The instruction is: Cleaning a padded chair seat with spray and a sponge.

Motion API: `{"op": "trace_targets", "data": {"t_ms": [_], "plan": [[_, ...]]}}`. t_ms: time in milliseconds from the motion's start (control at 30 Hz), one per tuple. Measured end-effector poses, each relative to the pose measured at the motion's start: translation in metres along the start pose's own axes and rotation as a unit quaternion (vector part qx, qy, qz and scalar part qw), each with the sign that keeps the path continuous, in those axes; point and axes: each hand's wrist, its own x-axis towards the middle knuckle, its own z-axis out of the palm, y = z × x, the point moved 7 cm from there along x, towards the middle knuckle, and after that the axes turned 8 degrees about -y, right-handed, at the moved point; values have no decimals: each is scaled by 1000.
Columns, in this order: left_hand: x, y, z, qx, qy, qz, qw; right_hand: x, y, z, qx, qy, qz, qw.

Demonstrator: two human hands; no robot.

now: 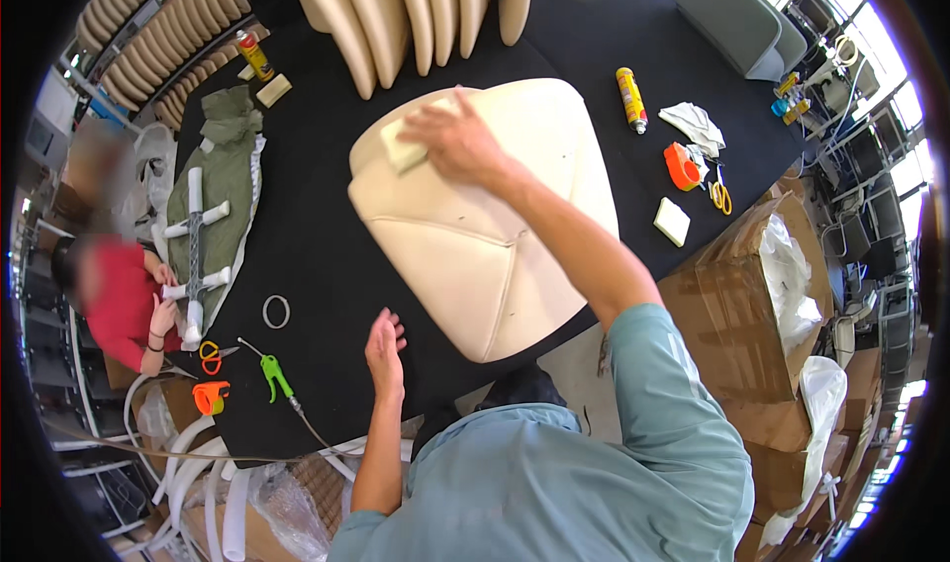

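Note:
A cream padded seat cushion (465, 226) with stitched seams lies on the black-covered table, and part of another padded piece (368, 151) shows beneath its far left edge. My right hand (455, 141) presses a pale sponge block (404, 146) onto the far left part of the cushion, fingers bent over the sponge. Beside the cushion's near left edge, my left hand (385, 349) hovers with its fingers apart and nothing in it.
Beige padded panels (426, 18) stand at the far edge. At right are a yellow spray can (630, 100), white cloth (693, 127), orange tape dispenser (682, 166), scissors (720, 196) and another sponge (672, 222). A green air gun (274, 374) lies near left; a person in red (119, 300) works there.

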Motion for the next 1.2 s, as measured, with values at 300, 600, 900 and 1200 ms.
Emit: {"op": "trace_targets", "data": {"t_ms": [300, 600, 900, 1200], "plan": [[66, 66, 83, -122, 123, 67, 983, -137, 274, -10, 390, 125, 294, 864], [63, 62, 84, -133, 192, 48, 971, -300, -18, 26, 412, -51, -50, 909], [64, 72, 95, -103, 240, 41, 964, -122, 138, -94, 159, 204, 89, 962], [56, 59, 79, -263, 76, 105, 956, -74, -55, 4, 190, 73, -177, 963]]}}
